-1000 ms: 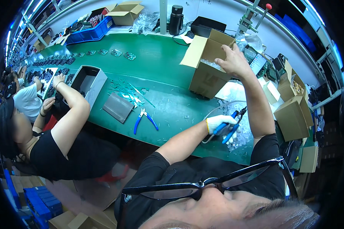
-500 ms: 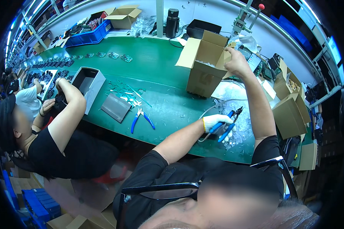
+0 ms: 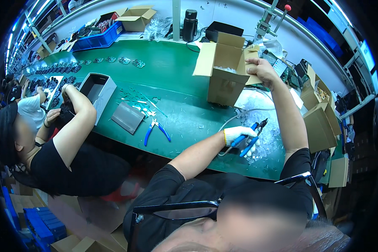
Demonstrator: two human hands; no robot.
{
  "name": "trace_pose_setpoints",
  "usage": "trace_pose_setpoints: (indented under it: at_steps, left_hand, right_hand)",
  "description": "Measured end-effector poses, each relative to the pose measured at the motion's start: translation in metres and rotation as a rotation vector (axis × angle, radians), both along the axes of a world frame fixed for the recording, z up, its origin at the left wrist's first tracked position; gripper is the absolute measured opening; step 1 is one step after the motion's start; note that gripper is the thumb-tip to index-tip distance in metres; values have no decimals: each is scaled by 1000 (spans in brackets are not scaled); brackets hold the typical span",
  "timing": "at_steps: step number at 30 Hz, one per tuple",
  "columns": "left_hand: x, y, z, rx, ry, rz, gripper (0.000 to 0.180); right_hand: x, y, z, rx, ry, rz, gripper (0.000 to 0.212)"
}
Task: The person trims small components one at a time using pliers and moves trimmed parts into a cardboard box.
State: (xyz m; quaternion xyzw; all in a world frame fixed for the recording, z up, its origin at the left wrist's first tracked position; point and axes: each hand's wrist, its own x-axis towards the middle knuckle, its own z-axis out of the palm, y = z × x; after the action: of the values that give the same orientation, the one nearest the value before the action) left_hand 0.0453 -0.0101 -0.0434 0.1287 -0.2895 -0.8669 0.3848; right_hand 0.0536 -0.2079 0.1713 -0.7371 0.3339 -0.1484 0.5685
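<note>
My left hand [image 3: 240, 135], in a white knitted glove, is wrapped around a pair of blue-handled cutting pliers [image 3: 251, 145]. Their dark jaws point away to the right, and the handles are spread. Bare and reaching farther forward, my right hand [image 3: 262, 72] has its fingers closed on the right flap of an open cardboard box [image 3: 224, 89]. Small clear pieces [image 3: 226, 69] show inside the box. Beneath and beyond the pliers, a heap of clear plastic bits [image 3: 268, 119] covers the bench. A grey cable [image 3: 232, 122] curves beside the gloved hand.
A second pair of blue-handled pliers [image 3: 157, 131] lies left, near a grey plate [image 3: 127, 117] and green scraps [image 3: 140, 98]. A grey bin [image 3: 107, 90] stands beside a co-worker [image 3: 71, 138]. More open cartons [image 3: 321, 128] are on the right; a black flask [image 3: 190, 26] stands at the back.
The cardboard box has shifted slightly to the right, with my right hand moving a little right and nearer along its flap. My left hand and the pliers have barely moved.
</note>
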Motion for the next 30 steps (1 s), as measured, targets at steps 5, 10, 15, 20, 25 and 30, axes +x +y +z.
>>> trace_pose_setpoints:
  at_steps: [5,10,15,20,25,30]
  left_hand:
    - [1,-2,0,-3,-2,2,56]
    - [2,2,9,42,3,23,53]
    - [3,3,3,42,1,13,55]
    - [3,2,5,22,15,14,51]
    - [2,3,13,44,-6,21,52]
    - [6,4,3,-9,-21,55,56]
  right_hand:
    - [8,-2,37,-113,21,76,59]
    - [19,-14,86,-201,-12,134,60]
    - [33,-22,137,-286,-22,202,61]
    - [51,-35,144,-438,50,291,64]
    - [66,-48,124,-488,100,508,64]
    - [90,-57,79,-592,157,611,54]
